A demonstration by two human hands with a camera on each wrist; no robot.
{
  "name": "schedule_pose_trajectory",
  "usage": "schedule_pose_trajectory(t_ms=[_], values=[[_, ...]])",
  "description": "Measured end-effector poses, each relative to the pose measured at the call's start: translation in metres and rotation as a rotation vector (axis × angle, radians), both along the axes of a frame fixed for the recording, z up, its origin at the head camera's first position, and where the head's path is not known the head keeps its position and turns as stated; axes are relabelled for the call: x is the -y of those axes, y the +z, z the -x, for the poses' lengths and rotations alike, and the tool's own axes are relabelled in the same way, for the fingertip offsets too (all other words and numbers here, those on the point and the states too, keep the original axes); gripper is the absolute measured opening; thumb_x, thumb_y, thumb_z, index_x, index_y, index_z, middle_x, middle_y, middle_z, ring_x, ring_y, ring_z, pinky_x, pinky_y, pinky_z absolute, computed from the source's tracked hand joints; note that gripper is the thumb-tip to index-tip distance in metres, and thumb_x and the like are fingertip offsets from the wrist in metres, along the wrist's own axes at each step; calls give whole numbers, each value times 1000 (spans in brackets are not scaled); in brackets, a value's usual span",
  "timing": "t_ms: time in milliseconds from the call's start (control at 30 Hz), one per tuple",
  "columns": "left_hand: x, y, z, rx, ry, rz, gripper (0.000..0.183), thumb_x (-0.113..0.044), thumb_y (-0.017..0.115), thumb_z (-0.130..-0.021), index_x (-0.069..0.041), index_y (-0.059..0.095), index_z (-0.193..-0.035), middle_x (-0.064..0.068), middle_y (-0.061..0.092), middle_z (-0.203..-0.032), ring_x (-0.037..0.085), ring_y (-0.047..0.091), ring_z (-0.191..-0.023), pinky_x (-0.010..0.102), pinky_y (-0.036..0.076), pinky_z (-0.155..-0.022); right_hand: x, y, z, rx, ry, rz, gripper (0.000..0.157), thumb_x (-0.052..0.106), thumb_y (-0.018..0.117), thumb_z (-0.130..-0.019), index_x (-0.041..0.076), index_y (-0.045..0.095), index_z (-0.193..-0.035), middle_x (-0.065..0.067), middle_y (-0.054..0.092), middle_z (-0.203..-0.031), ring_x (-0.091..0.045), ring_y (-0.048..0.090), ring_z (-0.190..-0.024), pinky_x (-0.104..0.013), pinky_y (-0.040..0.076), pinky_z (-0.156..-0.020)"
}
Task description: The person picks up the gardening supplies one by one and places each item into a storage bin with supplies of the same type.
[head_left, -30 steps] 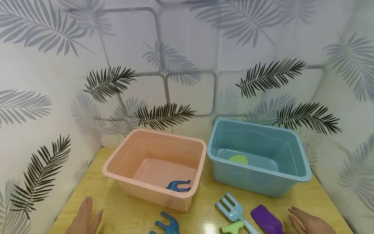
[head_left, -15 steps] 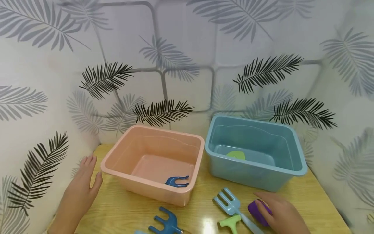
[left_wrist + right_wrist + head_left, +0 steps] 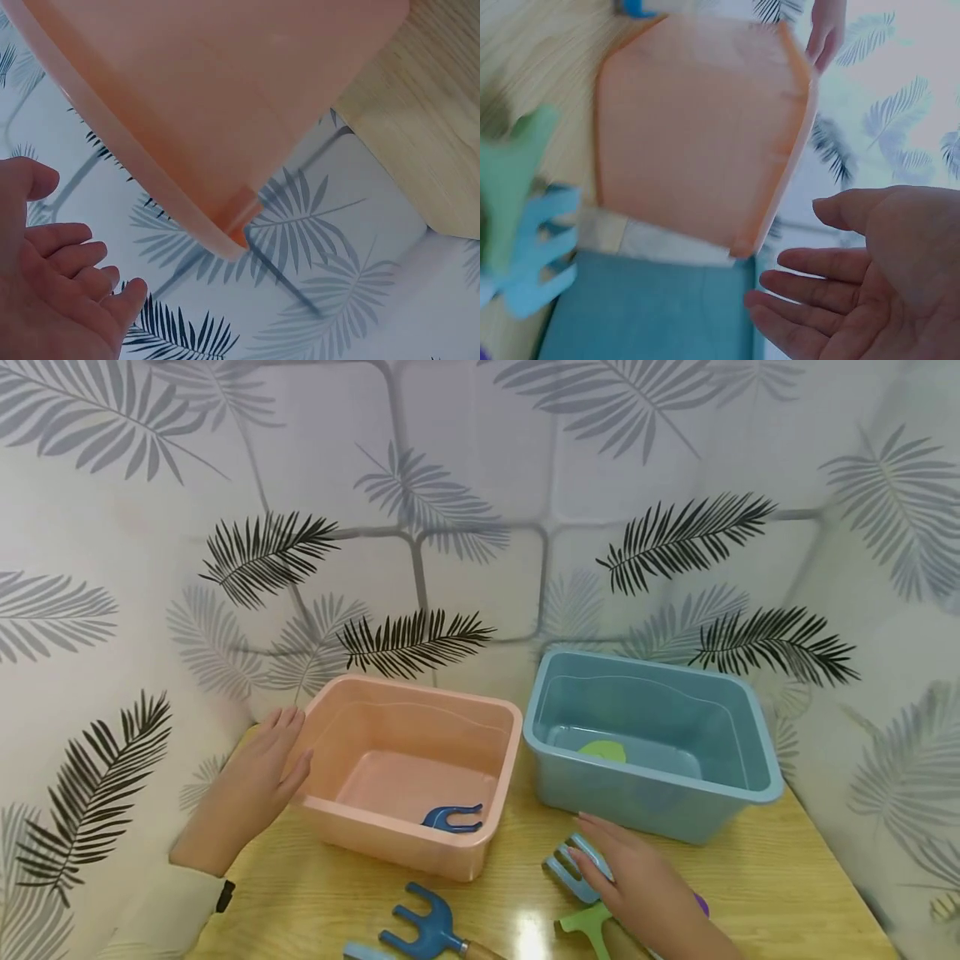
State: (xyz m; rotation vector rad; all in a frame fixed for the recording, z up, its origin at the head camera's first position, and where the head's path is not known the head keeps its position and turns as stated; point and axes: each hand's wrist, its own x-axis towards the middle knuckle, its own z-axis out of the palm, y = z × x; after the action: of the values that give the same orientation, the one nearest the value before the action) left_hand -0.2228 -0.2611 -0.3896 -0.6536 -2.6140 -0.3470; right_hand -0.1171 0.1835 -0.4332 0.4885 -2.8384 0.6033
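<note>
My left hand (image 3: 255, 777) is at the left side of the pink plastic tub (image 3: 412, 727). In the left wrist view its fingers (image 3: 82, 262) are loosely bent, hold nothing and stand apart from the rim. My right hand (image 3: 645, 885) hovers over the light blue toy fork (image 3: 573, 881), hiding its handle and most of a purple tool (image 3: 702, 904). The right wrist view shows that palm with nothing in it. A green tool (image 3: 588, 922) lies just left of this hand. Inside the pink tub lies a blue pronged tool (image 3: 453, 818).
A blue-green tub (image 3: 660, 777) stands right of the pink one, with a light green piece (image 3: 606, 750) inside. On the wooden table (image 3: 300, 893) lie a dark blue fork (image 3: 431, 922) and a light blue piece (image 3: 366, 952). Leaf-patterned cloth (image 3: 480, 468) surrounds the table.
My left hand has moved forward and right to the pink tub's left side. My right hand has come in leftward, past the purple tool and over the light blue fork. The view has tilted slightly down.
</note>
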Motion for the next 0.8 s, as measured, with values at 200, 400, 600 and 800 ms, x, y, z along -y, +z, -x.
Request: schedule_pose_trajectory(t_ms=[200,400,600,800], values=[[-3,2,26,44,-29,46,53,-16,54,-92,11,39,-135,31,40,-136,46,33,-128,54,30,-101,34,12,7,1,58,-11,52,42,51,-93,9,51,-134,-8,49,-136,-22,46,-124,-41,45,-93],[1,-8,52,139,-15,85,52,-16,50,-94,11,37,-136,29,37,-139,44,31,-130,54,30,-102,65,17,14,48,142,-59,59,43,48,-94,7,42,-140,-10,39,-144,-23,34,-132,-42,44,-94],[2,-21,76,192,-13,89,52,-14,50,-93,11,37,-136,29,36,-139,44,30,-129,55,30,-102,82,13,21,15,196,-63,63,43,46,-95,3,34,-143,-10,27,-149,-28,28,-135,-42,47,-90],[4,-29,90,246,17,58,53,-13,48,-93,12,34,-138,32,33,-140,46,26,-130,55,26,-104,93,7,27,20,156,-87,74,56,36,-94,3,30,-145,-10,25,-150,-28,21,-137,-42,43,-95]])
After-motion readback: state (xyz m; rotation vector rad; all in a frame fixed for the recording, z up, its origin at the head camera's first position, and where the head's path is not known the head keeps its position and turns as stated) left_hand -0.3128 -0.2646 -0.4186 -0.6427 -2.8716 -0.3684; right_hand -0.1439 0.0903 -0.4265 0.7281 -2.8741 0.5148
